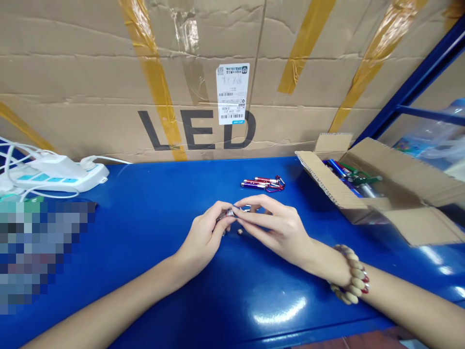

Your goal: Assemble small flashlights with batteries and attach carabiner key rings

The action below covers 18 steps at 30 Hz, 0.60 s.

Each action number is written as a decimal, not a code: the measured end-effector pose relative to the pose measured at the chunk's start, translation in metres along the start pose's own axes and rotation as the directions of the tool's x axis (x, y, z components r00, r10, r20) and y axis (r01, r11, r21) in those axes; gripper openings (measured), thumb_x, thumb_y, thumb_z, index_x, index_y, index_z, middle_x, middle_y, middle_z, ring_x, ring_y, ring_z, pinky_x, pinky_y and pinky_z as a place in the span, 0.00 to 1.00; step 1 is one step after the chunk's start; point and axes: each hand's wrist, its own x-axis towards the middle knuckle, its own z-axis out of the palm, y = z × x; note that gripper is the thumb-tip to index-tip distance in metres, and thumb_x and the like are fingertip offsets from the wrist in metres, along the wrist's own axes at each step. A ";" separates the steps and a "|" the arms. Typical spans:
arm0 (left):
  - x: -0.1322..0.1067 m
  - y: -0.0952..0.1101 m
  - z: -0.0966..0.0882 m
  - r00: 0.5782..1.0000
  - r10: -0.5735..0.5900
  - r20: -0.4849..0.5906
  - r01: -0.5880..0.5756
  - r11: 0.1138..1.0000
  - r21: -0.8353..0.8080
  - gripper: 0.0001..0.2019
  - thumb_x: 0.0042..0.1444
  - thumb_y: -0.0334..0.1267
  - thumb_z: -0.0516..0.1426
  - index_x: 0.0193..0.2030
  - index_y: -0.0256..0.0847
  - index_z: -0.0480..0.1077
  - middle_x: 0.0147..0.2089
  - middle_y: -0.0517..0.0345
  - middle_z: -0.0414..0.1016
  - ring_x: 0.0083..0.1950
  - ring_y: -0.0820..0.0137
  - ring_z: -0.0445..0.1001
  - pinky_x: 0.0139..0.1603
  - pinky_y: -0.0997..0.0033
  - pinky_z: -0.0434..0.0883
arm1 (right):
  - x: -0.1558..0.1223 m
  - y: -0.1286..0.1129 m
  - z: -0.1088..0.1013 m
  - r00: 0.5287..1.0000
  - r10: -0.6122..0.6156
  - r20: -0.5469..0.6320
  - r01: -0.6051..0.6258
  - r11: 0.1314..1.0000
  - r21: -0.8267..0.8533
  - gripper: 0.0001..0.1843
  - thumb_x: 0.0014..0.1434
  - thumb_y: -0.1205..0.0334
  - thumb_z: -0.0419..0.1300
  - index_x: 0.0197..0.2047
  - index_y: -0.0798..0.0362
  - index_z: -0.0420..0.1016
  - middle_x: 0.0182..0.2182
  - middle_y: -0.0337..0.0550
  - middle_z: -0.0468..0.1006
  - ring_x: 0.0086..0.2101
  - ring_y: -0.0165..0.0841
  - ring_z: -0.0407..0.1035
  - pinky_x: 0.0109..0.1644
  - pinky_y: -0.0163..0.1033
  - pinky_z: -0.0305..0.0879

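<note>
My left hand [207, 232] and my right hand [278, 225] meet over the blue table [145, 232], fingers pinched together on a small silver keychain flashlight [232, 212] held between them. Most of the flashlight is hidden by my fingers. A tiny dark part [240, 232] lies on the table just below my fingertips. Beyond my hands lie a few finished keychain flashlights [262, 183], purple and red, with clips. A beaded bracelet [351, 281] is on my right wrist.
An open cardboard box [381, 194] with several coloured flashlights stands at the right. A white power strip [54, 174] with cables sits at the far left. A large cardboard carton marked LED [203, 72] forms the back wall. A blurred patch covers the left table area.
</note>
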 end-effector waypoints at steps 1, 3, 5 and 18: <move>0.000 0.000 0.000 1.000 -0.003 0.001 0.003 1.000 -0.007 0.06 0.58 0.35 0.46 0.36 0.42 0.63 0.26 0.63 0.69 0.27 0.74 0.69 0.31 0.77 0.66 | 0.000 0.000 0.000 1.000 0.004 -0.001 -0.004 1.000 0.013 0.11 0.58 0.67 0.56 0.43 0.53 0.75 0.43 0.45 0.73 0.34 0.26 0.68 0.35 0.31 0.68; -0.001 0.001 -0.001 1.000 -0.001 0.016 0.002 1.000 -0.023 0.05 0.58 0.35 0.46 0.37 0.42 0.62 0.27 0.63 0.70 0.28 0.74 0.69 0.31 0.77 0.66 | -0.001 0.000 0.000 1.000 0.013 -0.025 -0.012 0.999 0.029 0.09 0.58 0.65 0.56 0.40 0.51 0.76 0.42 0.44 0.73 0.32 0.25 0.67 0.34 0.31 0.68; -0.001 0.001 -0.001 0.999 0.006 0.035 -0.004 0.999 -0.038 0.05 0.57 0.35 0.46 0.38 0.42 0.62 0.27 0.63 0.71 0.28 0.74 0.70 0.31 0.77 0.66 | 0.000 0.000 -0.001 0.999 0.039 -0.027 -0.038 0.998 0.040 0.07 0.58 0.64 0.56 0.37 0.51 0.76 0.42 0.43 0.73 0.32 0.25 0.67 0.34 0.31 0.68; -0.003 -0.001 0.000 0.994 -0.088 -0.070 0.080 0.990 -0.114 0.02 0.61 0.35 0.44 0.38 0.43 0.55 0.30 0.63 0.66 0.28 0.76 0.66 0.31 0.76 0.66 | 0.008 0.019 -0.003 0.969 0.193 0.151 -0.177 0.978 -0.114 0.10 0.56 0.59 0.57 0.40 0.50 0.76 0.44 0.44 0.71 0.42 0.33 0.66 0.44 0.38 0.66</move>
